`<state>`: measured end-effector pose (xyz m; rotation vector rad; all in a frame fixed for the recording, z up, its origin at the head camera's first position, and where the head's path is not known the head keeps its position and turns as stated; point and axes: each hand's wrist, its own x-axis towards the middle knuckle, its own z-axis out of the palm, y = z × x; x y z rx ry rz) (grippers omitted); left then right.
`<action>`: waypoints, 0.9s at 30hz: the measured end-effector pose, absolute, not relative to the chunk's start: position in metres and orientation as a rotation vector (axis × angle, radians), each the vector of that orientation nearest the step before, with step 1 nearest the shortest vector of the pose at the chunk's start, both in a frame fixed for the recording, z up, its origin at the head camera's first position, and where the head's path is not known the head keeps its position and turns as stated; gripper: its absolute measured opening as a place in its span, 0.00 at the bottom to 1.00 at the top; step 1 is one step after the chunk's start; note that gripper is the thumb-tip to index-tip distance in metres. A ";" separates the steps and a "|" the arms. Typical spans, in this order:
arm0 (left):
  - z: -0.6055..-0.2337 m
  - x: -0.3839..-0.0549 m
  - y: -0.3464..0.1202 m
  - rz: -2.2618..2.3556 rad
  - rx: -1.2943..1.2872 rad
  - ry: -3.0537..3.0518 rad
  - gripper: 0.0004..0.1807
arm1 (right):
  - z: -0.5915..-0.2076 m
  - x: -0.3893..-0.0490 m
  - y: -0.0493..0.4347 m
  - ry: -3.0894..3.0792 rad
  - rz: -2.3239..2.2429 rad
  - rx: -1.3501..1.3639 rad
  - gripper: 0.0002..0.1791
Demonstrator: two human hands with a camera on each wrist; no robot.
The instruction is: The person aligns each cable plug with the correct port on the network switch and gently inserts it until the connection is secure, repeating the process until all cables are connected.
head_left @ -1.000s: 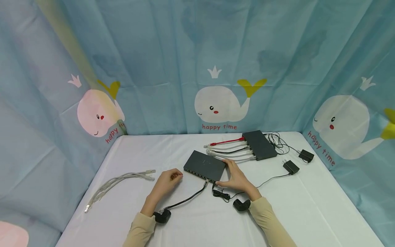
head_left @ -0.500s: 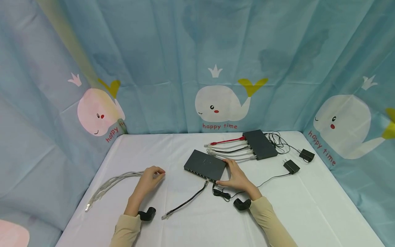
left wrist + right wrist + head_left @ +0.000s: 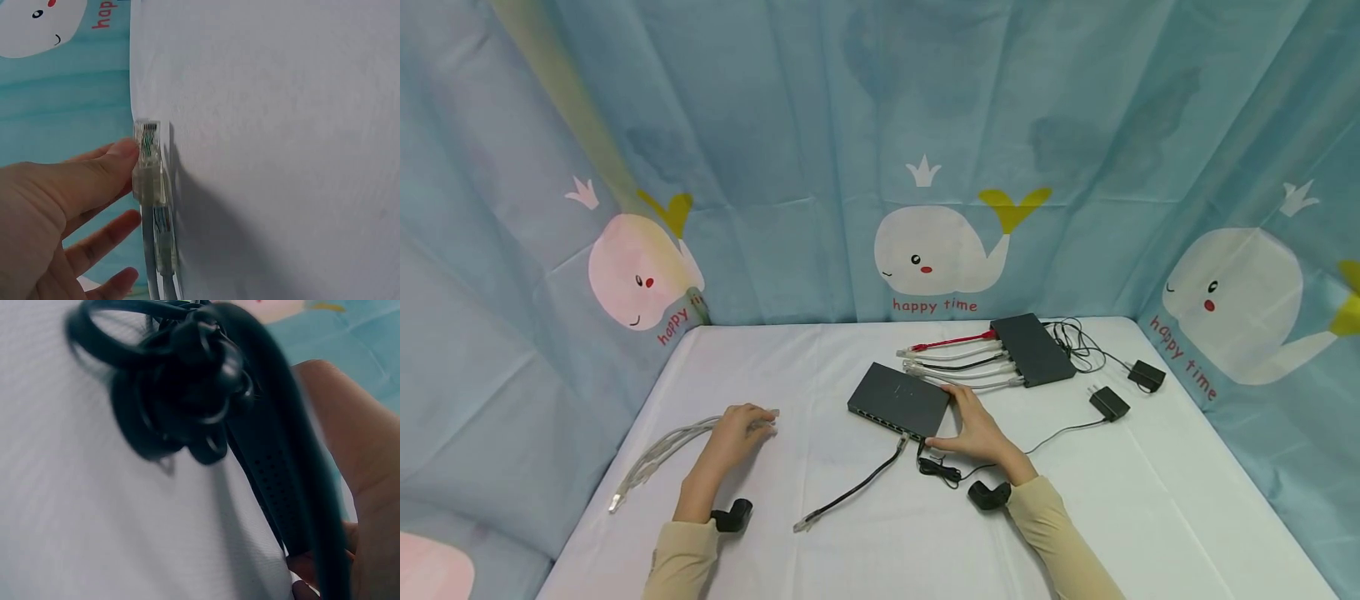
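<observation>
My left hand [image 3: 739, 433] is at the near end of a bundle of grey network cables [image 3: 658, 450] on the left of the table. In the left wrist view its thumb meets the edge of a clear plug [image 3: 148, 147], and a finger reaches behind it. A second plug [image 3: 164, 228] lies just below. My right hand [image 3: 976, 429] grips the right end of a black network switch [image 3: 898, 400], thumb at the port side and fingers at the far side. A short black network cable [image 3: 853, 492] runs from one of its ports, its other plug loose on the table.
Another black switch [image 3: 1032, 350] stands at the back right with red, grey and black cables in its ports. Two power adapters [image 3: 1108, 403] lie to the right. A tied black power cord [image 3: 938, 469] sits below my right hand. A whale-print curtain [image 3: 805, 250] surrounds the white table.
My left hand has moved left, away from the black switch, to the plug end of the grey cables. My right hand and the switch have stayed in place.
</observation>
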<state>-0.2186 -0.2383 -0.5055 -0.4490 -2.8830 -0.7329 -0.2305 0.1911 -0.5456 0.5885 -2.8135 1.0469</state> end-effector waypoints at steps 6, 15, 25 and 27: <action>-0.504 -0.219 -0.244 -0.619 -0.449 -2.928 0.09 | -0.547 -0.231 0.192 -2.802 1.049 0.596 0.57; -0.505 -0.220 -0.247 -0.564 -0.460 -2.879 0.07 | -0.548 -0.230 0.192 -2.790 1.055 0.596 0.57; -0.502 -0.225 -0.243 -0.534 -0.577 -2.655 0.07 | -0.549 -0.231 0.192 -2.789 1.054 0.604 0.57; -0.499 -0.227 -0.241 -0.555 -0.590 -2.637 0.08 | -0.549 -0.231 0.192 -2.790 1.060 0.600 0.57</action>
